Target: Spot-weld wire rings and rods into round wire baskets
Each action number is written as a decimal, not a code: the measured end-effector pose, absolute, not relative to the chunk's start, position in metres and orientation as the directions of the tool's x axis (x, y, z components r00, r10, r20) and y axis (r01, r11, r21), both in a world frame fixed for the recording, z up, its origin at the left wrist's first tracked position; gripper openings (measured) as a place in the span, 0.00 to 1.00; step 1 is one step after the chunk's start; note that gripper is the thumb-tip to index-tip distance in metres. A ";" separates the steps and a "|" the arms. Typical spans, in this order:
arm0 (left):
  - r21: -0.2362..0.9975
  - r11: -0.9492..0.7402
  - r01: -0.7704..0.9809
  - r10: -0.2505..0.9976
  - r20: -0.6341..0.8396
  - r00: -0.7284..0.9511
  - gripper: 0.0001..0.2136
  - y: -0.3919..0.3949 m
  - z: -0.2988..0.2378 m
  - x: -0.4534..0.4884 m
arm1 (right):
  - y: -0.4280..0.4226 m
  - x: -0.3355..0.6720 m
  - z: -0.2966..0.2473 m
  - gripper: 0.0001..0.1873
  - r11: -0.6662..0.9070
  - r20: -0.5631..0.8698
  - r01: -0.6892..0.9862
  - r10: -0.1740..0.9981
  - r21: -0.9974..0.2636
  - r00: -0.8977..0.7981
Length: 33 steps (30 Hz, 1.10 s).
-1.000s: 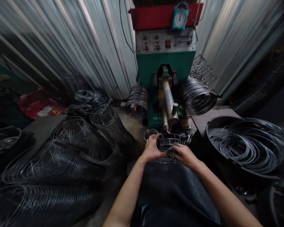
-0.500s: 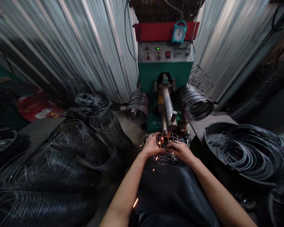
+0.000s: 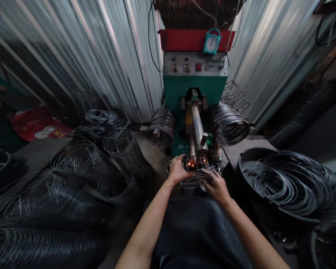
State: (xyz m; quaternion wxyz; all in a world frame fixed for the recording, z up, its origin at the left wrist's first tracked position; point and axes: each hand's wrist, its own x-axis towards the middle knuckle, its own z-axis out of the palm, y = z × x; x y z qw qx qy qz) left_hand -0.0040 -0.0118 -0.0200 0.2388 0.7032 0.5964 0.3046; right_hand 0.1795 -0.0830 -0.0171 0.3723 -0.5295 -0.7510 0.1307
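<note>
A small round wire basket (image 3: 189,184) of crossed metal wires sits under the electrode tip of a green spot welder (image 3: 170,87). Orange glowing spots show on its wires near the tip. My left hand (image 3: 178,171) grips its left side, thumb toward the middle and fingers over the far rim. On the right side, my right hand (image 3: 216,185) has its fingers curled at the wires; its fingertips are partly hidden. The welder's upper arm (image 3: 197,123) reaches down to the basket between my hands.
Coils of wire (image 3: 161,127) hang left and right of the welder. A black tub (image 3: 242,160) of wire rings stands at right. Several wire cylinders (image 3: 119,144) stand at left. A teal dial scale (image 3: 212,42) is above the control panel (image 3: 196,63). Corrugated metal wall (image 3: 114,48) lies behind.
The flying sparks are gone, leaving glowing spots on the wires. The green panel light has gone out. My right hand has moved slightly nearer to me and to the right.
</note>
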 end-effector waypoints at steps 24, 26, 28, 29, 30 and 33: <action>0.742 -0.097 0.663 0.995 0.097 0.036 0.44 0.010 -0.027 -0.006 | -0.209 0.256 -0.056 0.13 -0.011 0.088 0.608 0.987 -0.794 0.132; 0.744 -0.108 0.659 0.993 0.107 0.042 0.44 0.011 -0.028 -0.006 | -0.230 0.268 -0.056 0.14 -0.095 0.062 0.594 0.969 -0.799 0.238; 0.752 -0.133 0.646 0.990 0.138 0.043 0.43 0.011 -0.032 -0.005 | -0.246 0.277 -0.058 0.14 -0.175 0.032 0.573 0.942 -0.801 0.333; 0.756 -0.142 0.639 0.987 0.156 0.036 0.43 0.010 -0.034 -0.005 | -0.251 0.280 -0.060 0.15 -0.206 0.019 0.562 0.930 -0.801 0.368; 0.759 -0.146 0.634 0.985 0.173 0.019 0.43 0.009 -0.036 -0.004 | -0.255 0.282 -0.062 0.15 -0.227 0.010 0.552 0.920 -0.802 0.392; 0.782 -0.128 0.610 0.983 0.180 -0.025 0.43 0.004 -0.042 -0.001 | -0.257 0.283 -0.068 0.16 -0.232 0.000 0.542 0.919 -0.807 0.394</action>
